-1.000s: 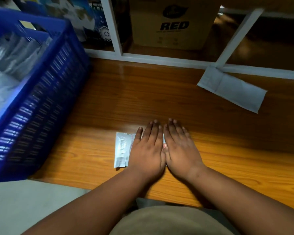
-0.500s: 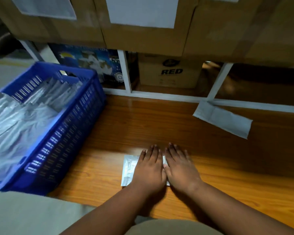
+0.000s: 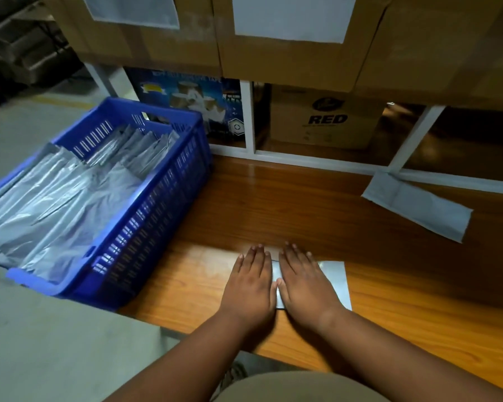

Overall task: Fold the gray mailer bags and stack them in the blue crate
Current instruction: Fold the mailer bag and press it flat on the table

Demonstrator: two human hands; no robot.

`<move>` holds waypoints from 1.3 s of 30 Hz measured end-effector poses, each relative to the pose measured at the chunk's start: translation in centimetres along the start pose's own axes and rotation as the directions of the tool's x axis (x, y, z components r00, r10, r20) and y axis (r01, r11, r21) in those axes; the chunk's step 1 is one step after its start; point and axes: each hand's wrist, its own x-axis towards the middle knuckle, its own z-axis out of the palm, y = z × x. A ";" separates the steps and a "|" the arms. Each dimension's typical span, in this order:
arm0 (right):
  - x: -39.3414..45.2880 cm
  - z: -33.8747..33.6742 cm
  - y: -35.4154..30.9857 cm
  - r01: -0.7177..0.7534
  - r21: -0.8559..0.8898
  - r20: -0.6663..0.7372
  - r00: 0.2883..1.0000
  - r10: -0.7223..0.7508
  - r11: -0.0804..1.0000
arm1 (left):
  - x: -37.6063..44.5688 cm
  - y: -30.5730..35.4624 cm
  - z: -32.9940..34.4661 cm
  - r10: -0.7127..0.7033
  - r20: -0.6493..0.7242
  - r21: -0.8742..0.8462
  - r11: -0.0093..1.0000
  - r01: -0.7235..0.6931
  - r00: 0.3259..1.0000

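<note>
A folded gray mailer bag (image 3: 334, 281) lies flat on the wooden table (image 3: 288, 204) near its front edge. My left hand (image 3: 251, 281) and my right hand (image 3: 304, 280) press down on it side by side, fingers straight. The bag shows between the hands and to the right of my right hand. The blue crate (image 3: 145, 216) stands at the left, partly over the table's left end, holding several gray mailer bags (image 3: 70, 198). Another gray mailer bag (image 3: 418, 206), folded lengthwise, lies at the back right of the table.
A white shelf frame (image 3: 249, 123) runs along the back of the table. Cardboard boxes (image 3: 323, 117) sit behind it and above it. A gray floor lies to the left of the crate and below the table's front edge.
The camera has tilted up, showing more of the crate and the boxes. The bag's visible part was left of my left hand; now it shows right of my right hand. Both hands stay flat.
</note>
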 end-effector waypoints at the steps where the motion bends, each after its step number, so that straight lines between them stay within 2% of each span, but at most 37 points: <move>1: 0.1 0.5 -0.2 -0.001 -0.003 0.000 1.000 0.001 1.000 | 0.0 -0.1 0.5 0.004 -0.011 -0.013 1.000 -0.005 1.000; 6: 0.2 1.6 -0.6 -0.029 -0.027 -0.039 0.999 0.028 0.999 | 0.0 -0.2 1.5 0.020 -0.081 -0.050 0.998 -0.024 0.997; 19: 0.8 2.1 -0.1 -0.021 -0.053 -0.029 0.999 0.019 0.998 | 0.9 -1.0 2.0 0.084 -0.047 -0.051 0.995 -0.086 0.995; 24: 0.7 2.1 -0.2 -0.030 -0.056 -0.027 0.999 0.029 0.998 | 1.0 -0.7 1.9 0.059 -0.043 -0.046 0.997 -0.061 0.997; 29: 0.2 1.3 -0.7 -0.020 -0.015 -0.017 1.000 0.020 1.000 | 1.1 -0.3 -0.7 0.047 0.100 0.006 0.999 -0.048 0.994; 34: 0.1 0.1 -0.1 -0.009 0.078 0.015 1.000 0.008 0.997 | 2.2 0.6 -4.3 -0.086 0.126 0.056 0.995 0.080 0.988; 39: 1.6 -3.1 0.3 0.084 0.089 0.065 0.994 -0.090 0.993 | 2.8 0.2 -8.2 -0.156 0.271 0.115 0.985 0.129 0.950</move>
